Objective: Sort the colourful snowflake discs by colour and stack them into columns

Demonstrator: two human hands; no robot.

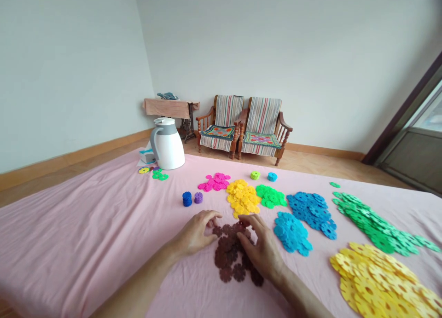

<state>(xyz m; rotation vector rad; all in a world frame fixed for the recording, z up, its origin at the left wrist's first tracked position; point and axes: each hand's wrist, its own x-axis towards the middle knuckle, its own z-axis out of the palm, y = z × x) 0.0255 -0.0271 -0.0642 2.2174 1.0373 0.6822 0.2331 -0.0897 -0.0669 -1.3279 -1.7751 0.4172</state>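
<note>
Well, the room's biggest piece is a pink bed sheet [69, 244] spread across the floor, with a glass door [410, 124] off to the right. Against the far wall stand two wooden armchairs [243, 124] with striped covers, and beside them is a sewing table [169, 108] with a cloth over it. A white jug [168, 145] stands at the sheet's far edge, just beside a small box [148, 155].

Plastic flower-shaped pieces lie sorted by colour on the sheet. The largest heap is a yellow pile [376, 281] at the near right, with a long green pile [376, 223] just beyond it. Toward the middle are a dark blue pile [312, 214], a light blue pile [292, 233], a bright green pile [271, 196], a golden pile [242, 197] and a pink pile [214, 182]. The brown pieces [231, 256] sit in a loose heap nearest the person, between the hands, with the golden pile just beyond and the light blue pile close on the right.

The left hand [195, 233] lies at the heap's upper left, its fingers curled and close together, their tips at the brown pieces. The right hand [260, 249] rests over the heap's right side, its fingers slightly spread. Whether either hand pinches a piece, I cannot tell.

Small stacks, blue [187, 199] and purple [198, 197], stand beyond the left hand.
</note>
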